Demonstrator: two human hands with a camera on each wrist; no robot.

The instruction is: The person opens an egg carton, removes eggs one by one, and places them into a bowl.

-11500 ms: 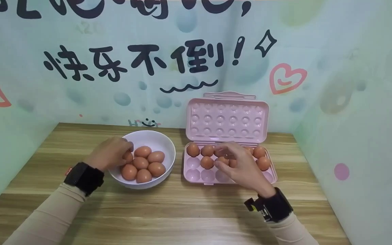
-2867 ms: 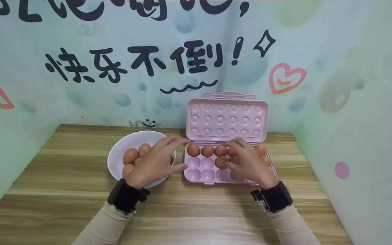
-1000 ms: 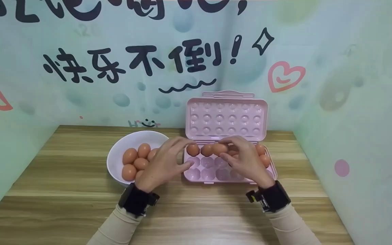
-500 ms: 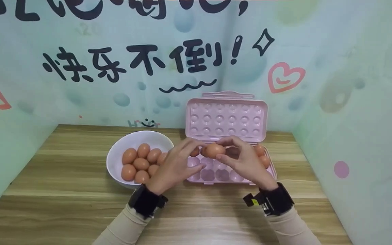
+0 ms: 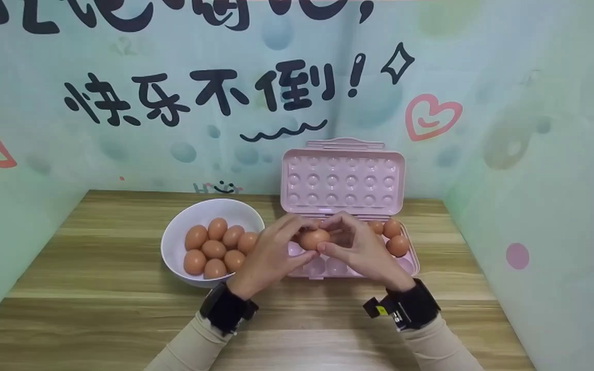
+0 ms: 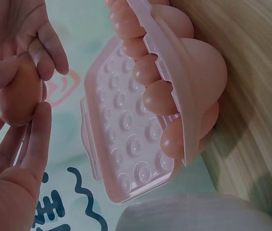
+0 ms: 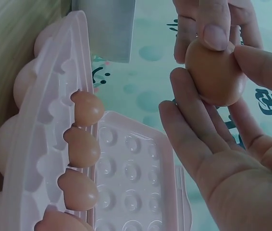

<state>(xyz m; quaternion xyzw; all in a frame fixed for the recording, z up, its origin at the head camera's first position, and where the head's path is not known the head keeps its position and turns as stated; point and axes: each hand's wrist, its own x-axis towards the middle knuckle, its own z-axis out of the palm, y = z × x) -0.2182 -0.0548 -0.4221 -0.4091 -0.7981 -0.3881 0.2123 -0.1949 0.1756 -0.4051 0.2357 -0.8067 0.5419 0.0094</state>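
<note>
Left hand (image 5: 271, 252) and right hand (image 5: 366, 252) pinch one brown egg (image 5: 315, 239) between thumbs and fingertips, clear of the pink egg carton (image 5: 336, 267) beneath. The hands hide the carton's middle, so its contents cannot be fully counted; at least three carton eggs (image 5: 398, 246) show at 3 o'clock from the held one, and bare cups (image 5: 316, 266) show in the near row. Its raised lid (image 5: 342, 180), dimpled inside, stands at 1 o'clock. At 9 o'clock a white bowl (image 5: 173, 242) contains eight visible bowl eggs (image 5: 214, 249), its rim partly behind the left hand. Black wrist straps (image 5: 225, 309) lead back to beige sleeves (image 5: 436, 345) toward 5 and 7 o'clock, cut off at the lower edge. Carton and bowl stand on a wood-grain table (image 5: 121, 268), its near edge cropped. Beyond, a pale green-blue backdrop (image 5: 70, 159) closes the far side and both flanks, bearing dark lettering (image 5: 224, 76) at 11 o'clock, its top line cropped, and a red heart (image 5: 408, 123) between 1 and 2.
</note>
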